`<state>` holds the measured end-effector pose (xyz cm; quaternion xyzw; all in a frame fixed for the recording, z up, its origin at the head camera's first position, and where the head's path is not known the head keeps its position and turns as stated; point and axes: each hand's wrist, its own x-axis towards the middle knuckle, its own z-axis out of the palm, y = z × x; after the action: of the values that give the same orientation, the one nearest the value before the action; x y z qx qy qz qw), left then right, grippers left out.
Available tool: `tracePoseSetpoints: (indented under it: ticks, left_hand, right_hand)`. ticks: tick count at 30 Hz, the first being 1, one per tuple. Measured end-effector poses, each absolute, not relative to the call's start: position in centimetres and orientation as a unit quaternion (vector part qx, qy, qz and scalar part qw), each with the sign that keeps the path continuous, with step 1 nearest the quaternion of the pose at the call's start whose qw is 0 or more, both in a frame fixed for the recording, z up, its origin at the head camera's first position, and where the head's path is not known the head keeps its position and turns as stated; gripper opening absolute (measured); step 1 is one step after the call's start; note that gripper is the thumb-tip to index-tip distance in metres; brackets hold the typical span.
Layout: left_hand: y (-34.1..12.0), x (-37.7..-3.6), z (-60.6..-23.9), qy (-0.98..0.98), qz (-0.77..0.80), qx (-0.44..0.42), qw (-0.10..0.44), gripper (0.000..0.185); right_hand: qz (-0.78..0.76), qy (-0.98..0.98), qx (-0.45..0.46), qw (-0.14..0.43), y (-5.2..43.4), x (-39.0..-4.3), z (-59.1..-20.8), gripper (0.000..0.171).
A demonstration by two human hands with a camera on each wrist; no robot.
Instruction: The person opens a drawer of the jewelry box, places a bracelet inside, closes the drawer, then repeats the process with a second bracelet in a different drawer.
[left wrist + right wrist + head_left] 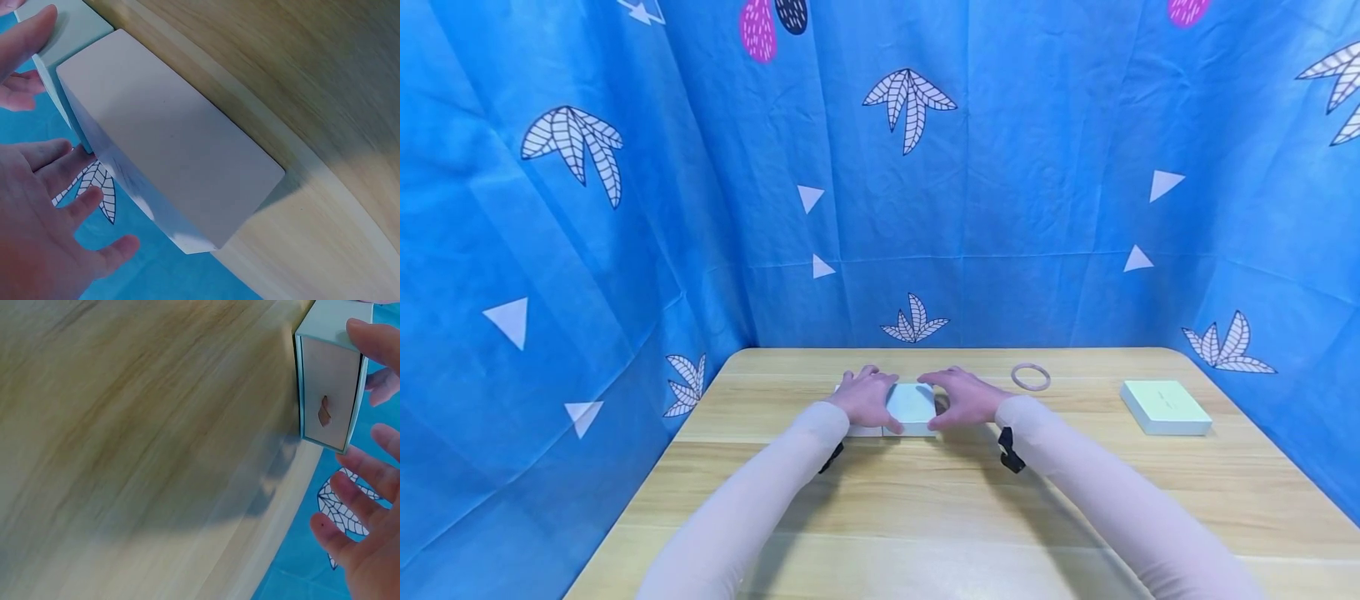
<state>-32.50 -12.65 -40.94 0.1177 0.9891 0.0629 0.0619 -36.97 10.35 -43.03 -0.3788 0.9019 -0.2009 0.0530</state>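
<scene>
A pale blue-green box (912, 402) lies on the table between my hands. My left hand (867, 398) holds its left part, thumb at the front and forefinger at the back. On the right part, my right hand (966, 398) pinches it the same way. The right wrist view shows a whitish end panel (315, 375) framed by the box, with a small brownish tab or opening (324, 411). Against the box's left end lies a pale pinkish-white box-shaped piece (169, 131), partly covered by my left hand in the head view; I cannot tell whether the two are joined.
A thin pale ring (1031, 377) lies behind and right of my right hand. Farther right is a flat box (1167, 407) with a light greenish top. The wooden table (925, 517) ends at a blue patterned curtain (1000, 167).
</scene>
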Motion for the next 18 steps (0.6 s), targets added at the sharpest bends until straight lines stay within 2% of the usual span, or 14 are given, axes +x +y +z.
tracePoseSetpoints:
  ticks: [18]
  left_hand:
    - [-12.84, -32.57, -41.28, 0.989, 0.070, 0.105, 0.075, 0.100]
  right_hand:
    - [-0.196, 0.907, -0.366, 0.063, 10.23, -36.77, -43.02, 0.086]
